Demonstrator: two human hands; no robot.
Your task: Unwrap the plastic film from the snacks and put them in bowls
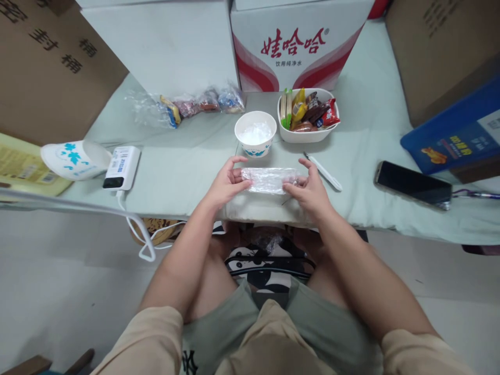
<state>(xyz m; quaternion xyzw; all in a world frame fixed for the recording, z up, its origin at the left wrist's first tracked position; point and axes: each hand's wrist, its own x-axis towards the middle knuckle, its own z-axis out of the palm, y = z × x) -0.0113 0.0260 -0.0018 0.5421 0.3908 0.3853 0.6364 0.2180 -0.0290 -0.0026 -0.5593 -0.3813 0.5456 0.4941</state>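
Note:
Between both hands, near the table's front edge, stretches a clear, crinkled plastic wrapper; whether anything is inside it I cannot tell. My left hand pinches its left end with thumb and fingers. At the right end, my right hand grips it the same way, index finger raised. Just beyond stands a white paper bowl with blue leaf prints, holding translucent, crumpled plastic. A white utility knife lies to the right of my right hand.
Behind the bowl is a white tub of wrapped snacks. Bagged snacks lie against the white boxes. A power bank and a tipped paper bowl stack are left; a phone and blue carton are right.

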